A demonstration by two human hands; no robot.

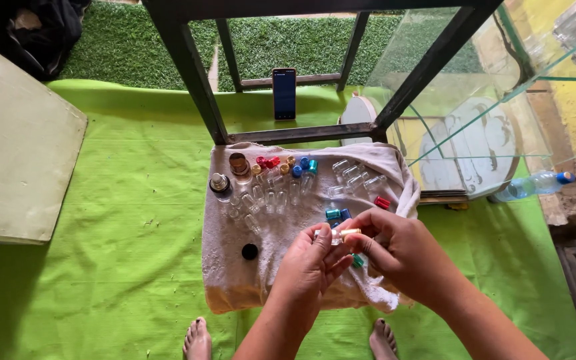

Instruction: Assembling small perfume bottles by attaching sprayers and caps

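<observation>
My left hand point(310, 265) pinches a small clear glass vial point(333, 235) over a stained white towel point(235, 280). My right hand point(395, 245) holds the gold-coloured cap end point(350, 232) of the same vial between thumb and fingers. A green cap point(357, 261) peeks out beneath my right hand. Blue and teal caps point(337, 215) lie just beyond my fingers. Several empty clear vials point(271, 197) and red, gold and blue caps point(287, 164) are spread across the far half of the towel.
A black lid point(250, 251) and two larger capped bottles point(229, 173) lie at the towel's left. A black metal frame point(195, 80) with a phone point(284, 93) stands behind. Glass panels point(475, 107) and a plastic water bottle point(531, 185) are right; my bare feet point(198, 339) rest on the green mat.
</observation>
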